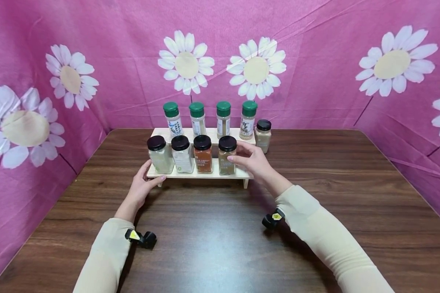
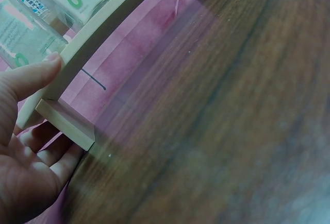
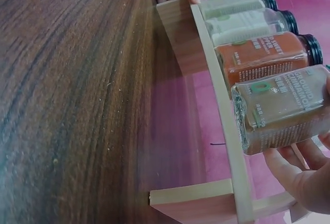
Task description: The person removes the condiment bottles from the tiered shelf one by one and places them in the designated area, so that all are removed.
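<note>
A two-tier wooden spice rack (image 1: 201,176) stands on the table with jars on both levels. At its left end my left hand (image 1: 141,188) grips the lower shelf (image 2: 77,54), thumb along the front edge and fingers beneath by the rack's foot (image 2: 69,123). My right hand (image 1: 254,164) holds a ground cinnamon jar (image 1: 227,156) at the right of the lower tier, thumb and fingers around its sides. The jar's base is right at the shelf in the right wrist view. Beside it stand a red sweet pepper jar (image 1: 203,154) and two pale-filled jars (image 1: 182,155), all black-capped.
Several green-capped shakers (image 1: 223,118) line the upper tier. Behind the rack's right end, a black-capped jar (image 1: 263,138) of tan powder stands on the brown wooden table (image 1: 315,162). A pink cloth with daisies (image 1: 315,81) hangs around the table's back and sides.
</note>
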{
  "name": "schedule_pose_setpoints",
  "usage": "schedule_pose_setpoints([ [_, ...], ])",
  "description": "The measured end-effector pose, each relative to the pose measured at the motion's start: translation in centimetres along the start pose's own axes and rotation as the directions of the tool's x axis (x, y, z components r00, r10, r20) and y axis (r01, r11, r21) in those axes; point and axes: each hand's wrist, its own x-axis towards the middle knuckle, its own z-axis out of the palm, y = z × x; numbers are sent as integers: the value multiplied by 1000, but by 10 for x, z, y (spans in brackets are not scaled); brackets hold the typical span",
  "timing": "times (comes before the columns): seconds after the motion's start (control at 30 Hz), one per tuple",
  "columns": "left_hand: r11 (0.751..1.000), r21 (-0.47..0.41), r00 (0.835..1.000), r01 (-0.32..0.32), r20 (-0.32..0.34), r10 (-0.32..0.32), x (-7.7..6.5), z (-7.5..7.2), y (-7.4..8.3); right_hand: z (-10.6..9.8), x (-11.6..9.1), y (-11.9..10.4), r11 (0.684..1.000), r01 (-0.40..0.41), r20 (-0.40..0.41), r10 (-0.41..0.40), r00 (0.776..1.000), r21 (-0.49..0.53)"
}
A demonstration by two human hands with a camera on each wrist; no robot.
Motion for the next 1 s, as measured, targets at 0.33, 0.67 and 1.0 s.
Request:
schedule_pose_setpoints([
  [0.33,1000,8,1000,9,3,-9,0,0,0,-10,-6,-2,999,40,43,-41,998,23],
  [0.67,1000,-8,1000,1,2,-1,1,0,-1,-22,-16,-14,996,49,41,-46,998,-70],
  [1.0,1000,-3,1000,-6,4,6,1,0,-1,-55,-26,-20,998,50,35,-49,998,-38],
])
